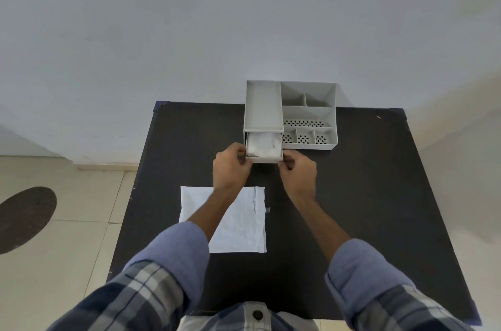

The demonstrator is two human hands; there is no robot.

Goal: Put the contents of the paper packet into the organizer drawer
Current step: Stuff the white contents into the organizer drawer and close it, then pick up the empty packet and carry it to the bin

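A grey plastic organizer stands at the far edge of the black table. Its small drawer at the lower left is pulled partway out, and a white crumpled bundle lies inside it. My left hand grips the drawer's left front corner. On the opposite front corner sits my right hand, fingers curled against it. A flat white paper packet lies on the table nearer to me, partly under my left forearm.
The organizer's top tray and small perforated compartments hold nothing visible. A white wall rises right behind the table. To the left lies a tiled floor with a dark round mat.
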